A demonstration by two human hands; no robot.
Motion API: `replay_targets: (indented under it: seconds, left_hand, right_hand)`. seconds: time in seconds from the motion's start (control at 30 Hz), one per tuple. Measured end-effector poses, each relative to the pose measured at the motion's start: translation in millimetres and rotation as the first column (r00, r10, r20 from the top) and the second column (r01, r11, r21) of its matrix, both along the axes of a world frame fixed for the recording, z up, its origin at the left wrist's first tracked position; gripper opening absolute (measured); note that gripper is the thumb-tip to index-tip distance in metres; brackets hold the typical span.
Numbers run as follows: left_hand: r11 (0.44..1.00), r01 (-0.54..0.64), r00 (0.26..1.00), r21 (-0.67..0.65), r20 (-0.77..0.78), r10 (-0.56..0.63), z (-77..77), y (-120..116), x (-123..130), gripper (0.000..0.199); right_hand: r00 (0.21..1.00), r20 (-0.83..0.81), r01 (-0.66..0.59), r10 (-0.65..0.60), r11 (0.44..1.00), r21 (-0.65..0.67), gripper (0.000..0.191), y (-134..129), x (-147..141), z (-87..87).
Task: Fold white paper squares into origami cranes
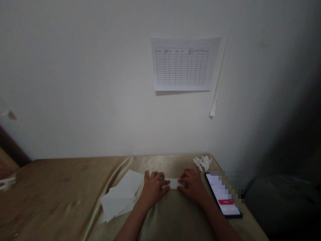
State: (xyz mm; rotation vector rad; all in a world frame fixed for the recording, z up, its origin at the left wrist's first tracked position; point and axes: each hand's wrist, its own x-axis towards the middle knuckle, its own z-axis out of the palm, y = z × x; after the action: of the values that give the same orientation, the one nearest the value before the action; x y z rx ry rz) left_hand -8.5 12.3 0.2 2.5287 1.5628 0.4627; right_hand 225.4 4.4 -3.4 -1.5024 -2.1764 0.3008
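Observation:
Between my hands, on the cloth-covered table, lies a small white strip of folded paper (174, 183). My left hand (153, 188) grips its left end, thumb and index finger closed on it. At the right end, my right hand (192, 185) pinches the paper in the same way. Left of my left hand is a loose stack of white paper sheets (122, 195), lying at uneven angles. Crumpled paper scraps (203, 162) sit just beyond my right hand. A phone (223, 195) with a lit screen and a red button rests beside my right forearm.
A gold-brown cloth (62, 190) with folds covers the table, whose far edge meets a white wall (87, 83). On the wall hang a printed table sheet (185, 65) and a narrow white strip (219, 80). A dark rounded shape (283, 204) stands right of the table.

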Motion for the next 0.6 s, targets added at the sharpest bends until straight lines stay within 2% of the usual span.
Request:
replay_targets:
  seconds: [0.13, 0.23, 0.6]
  left_hand:
    - [0.998, -0.064, 0.998, 0.019, -0.014, 0.065, -1.2, 0.9, 7.8, 0.025]
    - [0.995, -0.091, 0.996, 0.028, -0.018, 0.091, -4.7, 1.9, 12.6, 0.018]
    - [0.995, -0.088, 0.996, 0.049, 0.03, 0.086, -8.8, 0.6, 14.8, 0.016]
  right_hand:
    - [1.0, -0.015, 0.021, -0.021, 1.0, -0.001, 0.018, 1.2, -1.3, -3.2]
    - [0.999, -0.008, 0.035, -0.035, 0.999, -0.009, 0.018, 1.5, -2.1, -5.4]
    - [0.999, 0.026, 0.047, -0.046, 0.999, -0.012, 0.021, -0.4, -5.2, -4.7]
